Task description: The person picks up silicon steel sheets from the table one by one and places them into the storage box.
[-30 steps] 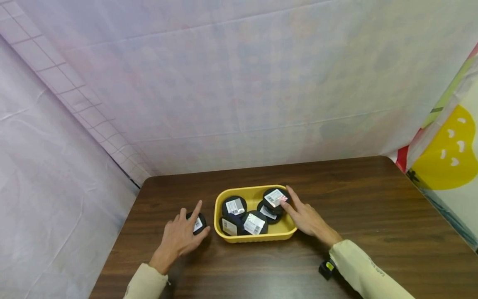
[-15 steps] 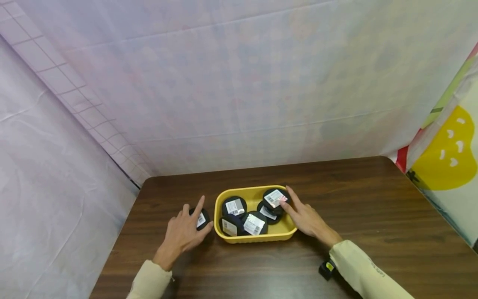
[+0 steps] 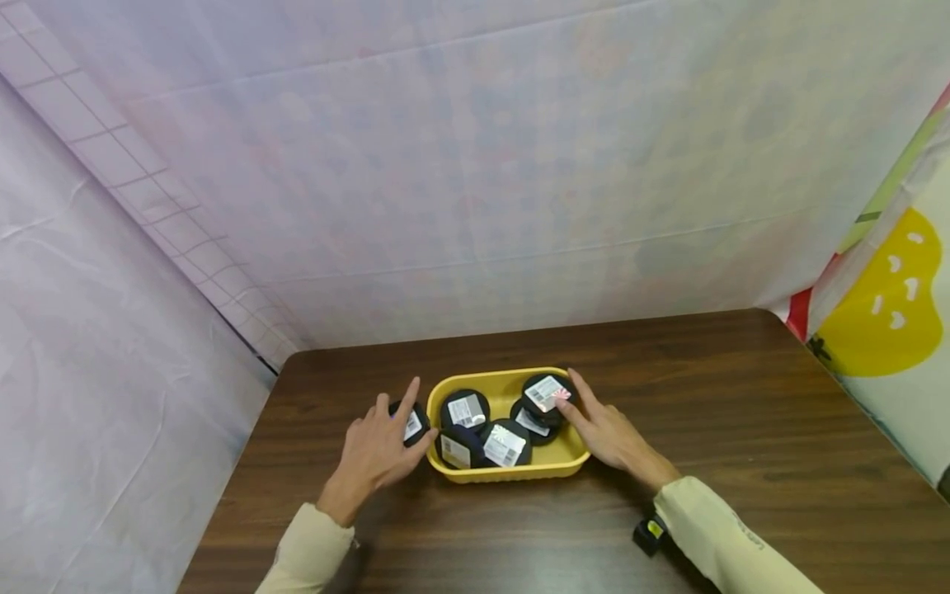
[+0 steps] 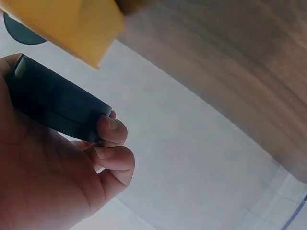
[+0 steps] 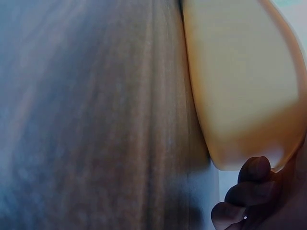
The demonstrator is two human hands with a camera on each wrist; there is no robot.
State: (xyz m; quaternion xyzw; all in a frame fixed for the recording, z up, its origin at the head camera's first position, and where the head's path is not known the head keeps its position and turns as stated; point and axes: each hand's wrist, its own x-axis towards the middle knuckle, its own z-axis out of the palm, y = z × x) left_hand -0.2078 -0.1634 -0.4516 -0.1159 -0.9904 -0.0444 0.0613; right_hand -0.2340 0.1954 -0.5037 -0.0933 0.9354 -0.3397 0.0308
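Observation:
My left hand grips a flat, round black case with a white label, just beside the left end of the yellow basket. In the left wrist view, the fingers curl round this thick dark case, which is apart from the yellow wall. Several like black cases with white labels lie in the basket, some overlapping. My right hand holds the basket's right end; its thumb reaches over the rim by a stacked case. In the right wrist view its fingers bend against the basket's outer wall.
A small black block with a yellow-green mark lies on the brown wooden table, next to the right sleeve. A pale cloth hangs behind the table's far edge, with more cloth at the left.
My left hand has moved right and slightly away from me with the black case, reaching the basket's left rim. My right hand and the basket stay in place.

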